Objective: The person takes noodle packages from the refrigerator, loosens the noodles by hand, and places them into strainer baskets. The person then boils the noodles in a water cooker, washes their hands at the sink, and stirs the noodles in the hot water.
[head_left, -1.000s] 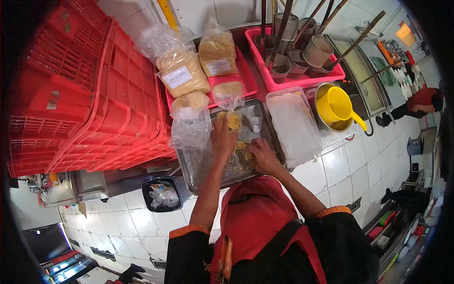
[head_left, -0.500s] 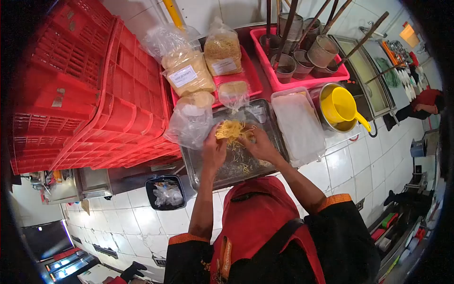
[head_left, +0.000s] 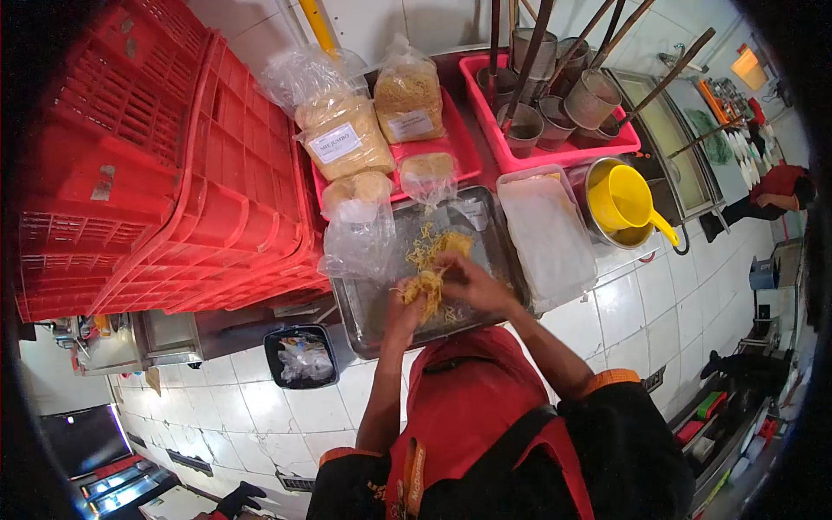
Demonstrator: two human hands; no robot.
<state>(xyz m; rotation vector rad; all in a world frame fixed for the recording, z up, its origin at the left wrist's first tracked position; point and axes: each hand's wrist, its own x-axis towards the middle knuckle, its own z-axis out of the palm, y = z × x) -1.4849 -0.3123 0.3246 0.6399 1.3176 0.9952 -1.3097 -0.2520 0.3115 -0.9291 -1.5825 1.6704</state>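
Over a dark metal tray [head_left: 503, 238], my left hand [head_left: 406, 322] is closed around a clump of yellow noodles [head_left: 425, 293]. My right hand [head_left: 475, 284] is at the clump's right side, its fingers pinched on the strands. Just above my hands, another heap of noodles [head_left: 451, 246] lies on the tray, with loose bits scattered around it. A clear plastic bag with round contents [head_left: 360, 217] is at the tray's upper left. A small tied bag [head_left: 429, 176] rests at the tray's far edge.
Stacked red crates [head_left: 234, 173] stand at left. Behind the tray, a pink tray [head_left: 464, 143] carries large labelled noodle bags [head_left: 347, 143]. To the right are a pink basin [head_left: 555, 156] of long-handled strainers, a lidded plastic box [head_left: 548, 238] and a yellow dipper [head_left: 624, 198]. A bin [head_left: 276, 368] stands below left.
Both hands have come down toward me, bringing a clump of noodles with them. A separate noodle heap now lies on the tray beyond them.
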